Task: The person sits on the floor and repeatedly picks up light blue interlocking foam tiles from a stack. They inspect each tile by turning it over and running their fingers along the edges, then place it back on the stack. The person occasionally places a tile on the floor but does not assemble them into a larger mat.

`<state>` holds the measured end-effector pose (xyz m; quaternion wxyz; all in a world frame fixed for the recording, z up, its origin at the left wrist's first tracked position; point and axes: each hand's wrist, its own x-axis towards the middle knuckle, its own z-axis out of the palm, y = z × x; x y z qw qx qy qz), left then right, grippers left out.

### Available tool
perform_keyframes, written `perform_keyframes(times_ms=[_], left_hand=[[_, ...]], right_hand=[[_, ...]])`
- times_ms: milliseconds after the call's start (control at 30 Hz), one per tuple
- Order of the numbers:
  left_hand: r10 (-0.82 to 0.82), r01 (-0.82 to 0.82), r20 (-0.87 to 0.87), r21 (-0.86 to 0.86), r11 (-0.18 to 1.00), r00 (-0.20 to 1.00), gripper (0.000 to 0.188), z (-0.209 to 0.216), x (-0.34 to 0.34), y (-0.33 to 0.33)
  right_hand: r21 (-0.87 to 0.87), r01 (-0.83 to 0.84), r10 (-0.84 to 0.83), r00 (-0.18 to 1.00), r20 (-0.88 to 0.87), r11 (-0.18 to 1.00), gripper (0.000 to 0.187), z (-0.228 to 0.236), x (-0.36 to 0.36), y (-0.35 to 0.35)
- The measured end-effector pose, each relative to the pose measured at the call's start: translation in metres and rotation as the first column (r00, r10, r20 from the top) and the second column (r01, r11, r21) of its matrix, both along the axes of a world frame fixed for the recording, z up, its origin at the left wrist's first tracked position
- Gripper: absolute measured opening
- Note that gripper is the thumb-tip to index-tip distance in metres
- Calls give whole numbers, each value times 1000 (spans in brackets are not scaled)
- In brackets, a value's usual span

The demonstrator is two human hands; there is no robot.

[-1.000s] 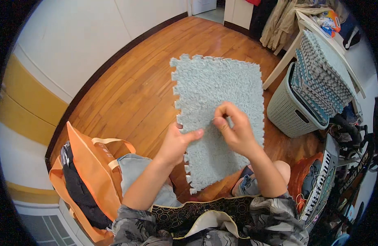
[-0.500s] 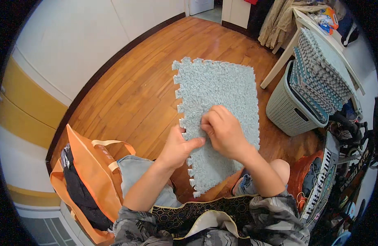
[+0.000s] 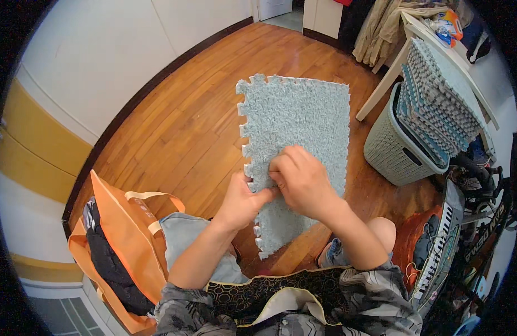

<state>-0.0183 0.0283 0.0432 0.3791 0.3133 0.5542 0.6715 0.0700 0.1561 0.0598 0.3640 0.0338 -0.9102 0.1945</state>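
A pale blue, fluffy interlocking floor mat (image 3: 303, 117) with toothed puzzle edges is held up in front of me, above the wooden floor. My left hand (image 3: 244, 200) grips its left toothed edge, the thumb across the fluffy face and the other fingers behind it. On the mat's face, close to that thumb, my right hand (image 3: 302, 182) is closed with its fingertips pinched together against the pile. Whatever those fingertips may pinch is too small or hidden to make out. Below the hands the mat bends, and its lower part slants toward my lap.
At the right, a grey woven basket (image 3: 395, 148) holds a stack of similar mats (image 3: 437, 101), beside a white table (image 3: 415, 33). An orange bag (image 3: 126, 241) with dark cloth stands at the left. An electronic keyboard (image 3: 437, 246) leans at the lower right, near cluttered items.
The mat has tilted slightly, its lower edge rising and its right side drawing inward. My right hand has shifted a little left across the pile. The left hand keeps its grip.
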Motion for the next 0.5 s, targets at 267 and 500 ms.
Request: perform_keyframes(times_ms=[267, 500], left_hand=[[99, -107, 238, 21, 994, 966, 57, 4, -23, -13], [137, -158, 354, 31, 987, 925, 66, 6, -51, -36]], right_hand=[[-626, 259, -313, 949, 25, 736, 11, -14, 30, 90], [-272, 753, -741, 650, 169, 599, 52, -63, 73, 152]])
